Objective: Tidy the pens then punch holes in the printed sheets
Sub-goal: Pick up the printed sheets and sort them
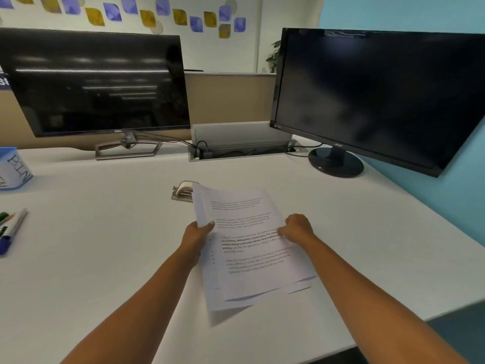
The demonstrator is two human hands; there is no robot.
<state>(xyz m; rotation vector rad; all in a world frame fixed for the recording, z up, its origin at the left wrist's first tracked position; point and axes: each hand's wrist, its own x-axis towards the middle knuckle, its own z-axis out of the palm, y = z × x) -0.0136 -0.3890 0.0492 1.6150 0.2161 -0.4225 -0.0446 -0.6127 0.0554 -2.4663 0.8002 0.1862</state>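
STEP: punching | left hand (198, 233) and right hand (298, 228) fingers pinch printed sheets (252, 248) | NEXT: square edges, feed into hole punch (183, 191) at 12 o'clock

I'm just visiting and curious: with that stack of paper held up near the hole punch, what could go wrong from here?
1. The sheets are fanned unevenly at the near edge, so holes may not line up unless squared first.
2. The far edge already covers part of the punch, hiding the slot; feeding could go in crooked.
3. The left hand and right hand pinch only the side edges, so the stack may sag or slip.
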